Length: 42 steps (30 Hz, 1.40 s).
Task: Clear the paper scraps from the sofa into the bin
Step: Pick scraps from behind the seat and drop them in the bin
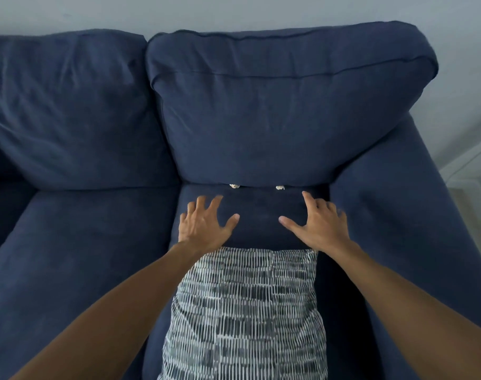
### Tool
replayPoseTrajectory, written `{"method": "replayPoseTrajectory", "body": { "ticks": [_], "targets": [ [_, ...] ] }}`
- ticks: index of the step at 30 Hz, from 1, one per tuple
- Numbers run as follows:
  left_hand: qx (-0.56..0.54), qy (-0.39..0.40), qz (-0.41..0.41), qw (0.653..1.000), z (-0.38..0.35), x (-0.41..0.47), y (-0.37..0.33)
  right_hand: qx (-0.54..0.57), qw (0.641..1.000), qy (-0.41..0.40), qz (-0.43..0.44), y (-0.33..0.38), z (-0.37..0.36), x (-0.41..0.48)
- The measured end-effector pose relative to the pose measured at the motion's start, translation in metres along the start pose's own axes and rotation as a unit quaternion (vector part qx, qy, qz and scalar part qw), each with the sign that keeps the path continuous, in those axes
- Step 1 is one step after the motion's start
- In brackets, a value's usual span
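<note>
Two small crumpled white paper scraps lie in the crease where the right seat cushion meets the back cushion of a dark blue sofa (77,242): the left scrap (234,185) and the right scrap (280,187). Both are partly tucked under the back cushion (275,111). My left hand (206,223) hovers over the seat just in front of the left scrap, fingers spread and holding nothing. My right hand (316,224) is spread the same way just in front and to the right of the right scrap. No bin is in view.
A black-and-white patterned throw pillow (244,314) lies on the right seat cushion between my forearms. The sofa's right armrest (393,204) rises beside my right hand. A pale wall (233,12) stands behind the sofa, and pale floor (475,171) shows at the right.
</note>
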<state>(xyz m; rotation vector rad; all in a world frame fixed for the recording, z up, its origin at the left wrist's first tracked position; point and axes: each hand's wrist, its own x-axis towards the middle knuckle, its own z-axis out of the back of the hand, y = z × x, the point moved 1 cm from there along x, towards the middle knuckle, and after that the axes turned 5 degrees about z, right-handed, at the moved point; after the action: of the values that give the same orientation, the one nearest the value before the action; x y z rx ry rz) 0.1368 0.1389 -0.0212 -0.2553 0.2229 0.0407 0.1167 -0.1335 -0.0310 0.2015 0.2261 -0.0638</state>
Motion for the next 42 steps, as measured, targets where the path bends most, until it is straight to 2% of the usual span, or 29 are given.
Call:
{"method": "replayPoseTrajectory", "body": {
  "ticks": [4,8,11,14,20,26,32,42],
  "targets": [
    [-0.065,0.007,0.051,0.997,-0.037,0.037,-0.002,0.066,0.997,-0.005,-0.039,-0.003,-0.036,0.036],
    [-0.092,0.023,0.058,0.994,-0.087,0.089,0.003,0.124,0.989,-0.022,-0.07,-0.005,-0.085,0.083],
    [-0.123,0.029,0.069,0.99,-0.125,0.132,0.007,0.135,0.985,-0.064,-0.087,-0.007,-0.118,0.117],
    [-0.18,-0.003,0.077,0.981,-0.155,0.171,0.007,0.154,0.977,-0.105,-0.106,-0.012,-0.143,0.15],
    [-0.22,-0.028,0.112,0.969,-0.181,0.226,0.001,0.207,0.949,-0.185,-0.147,-0.014,-0.174,0.195],
    [-0.278,-0.046,0.126,0.951,-0.184,0.227,0.0,0.24,0.924,-0.225,-0.196,-0.012,-0.178,0.208],
    [-0.291,-0.041,0.118,0.948,-0.166,0.217,0.005,0.284,0.913,-0.233,-0.177,-0.014,-0.177,0.203],
    [-0.289,-0.039,0.126,0.948,-0.128,0.138,0.007,0.269,0.922,-0.224,-0.163,-0.035,-0.131,0.12]
  ]
}}
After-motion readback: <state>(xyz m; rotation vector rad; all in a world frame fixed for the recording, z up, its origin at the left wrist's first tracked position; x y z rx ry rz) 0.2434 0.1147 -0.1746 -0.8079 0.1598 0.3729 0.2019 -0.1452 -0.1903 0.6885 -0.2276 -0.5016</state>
